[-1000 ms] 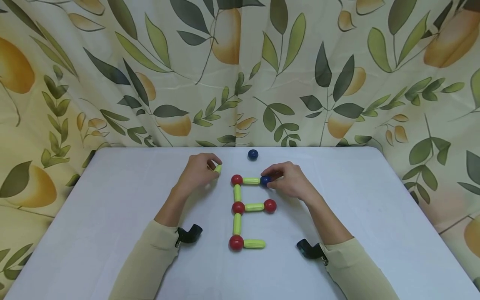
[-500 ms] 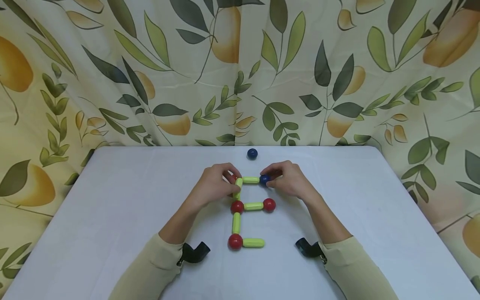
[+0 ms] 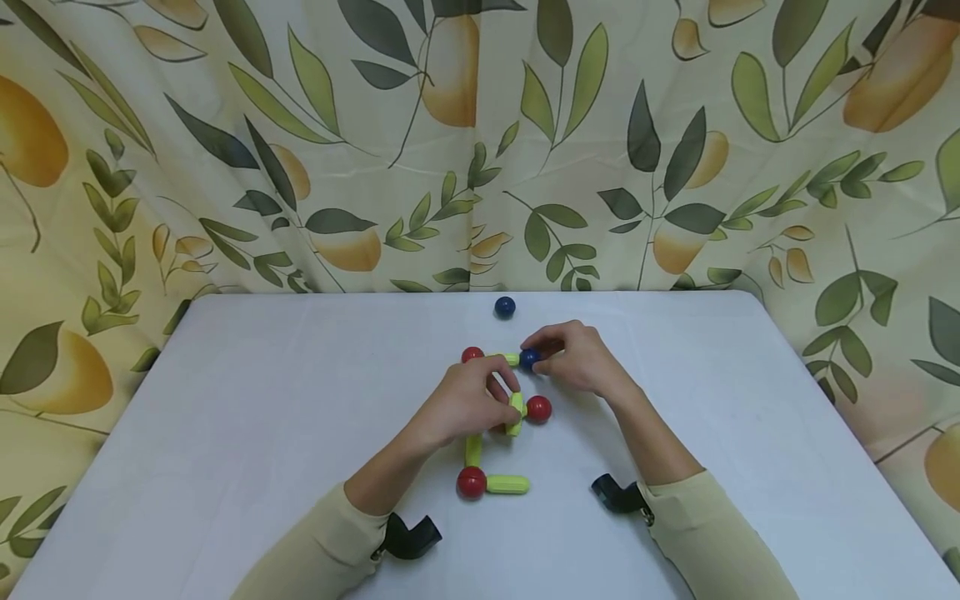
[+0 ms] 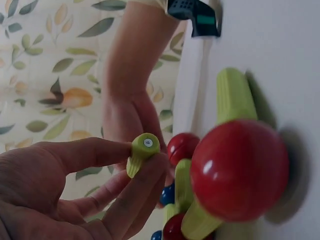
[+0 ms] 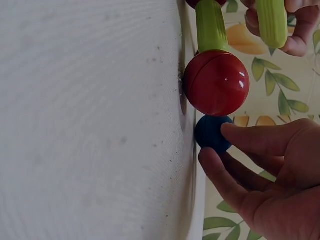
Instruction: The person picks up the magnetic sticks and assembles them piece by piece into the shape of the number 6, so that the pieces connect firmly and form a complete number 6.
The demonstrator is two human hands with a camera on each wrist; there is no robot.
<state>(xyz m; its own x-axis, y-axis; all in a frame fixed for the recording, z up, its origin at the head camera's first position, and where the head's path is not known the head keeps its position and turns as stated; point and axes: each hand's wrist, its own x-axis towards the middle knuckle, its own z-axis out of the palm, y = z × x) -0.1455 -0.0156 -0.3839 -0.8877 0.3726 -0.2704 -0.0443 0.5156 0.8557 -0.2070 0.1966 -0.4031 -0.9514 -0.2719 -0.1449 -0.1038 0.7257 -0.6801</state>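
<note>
A light-green magnetic rod is pinched between the thumb and fingers of my left hand, above the middle of the figure. In the left wrist view, a round metal spot shows on the rod's end. My right hand pinches a blue ball at the end of the top green rod. The figure lies flat on the table, with a top red ball, a right red ball and a bottom red ball. My left hand hides its middle-left red ball in the head view.
Another blue ball lies alone near the far edge of the white table. From the bottom red ball, a green rod points right with a free end. A leaf-and-fruit patterned curtain hangs behind.
My left hand, carrying the green rod, has moved right and nearer, from left of the top red ball to over the figure's middle. My right hand has stayed on the blue ball.
</note>
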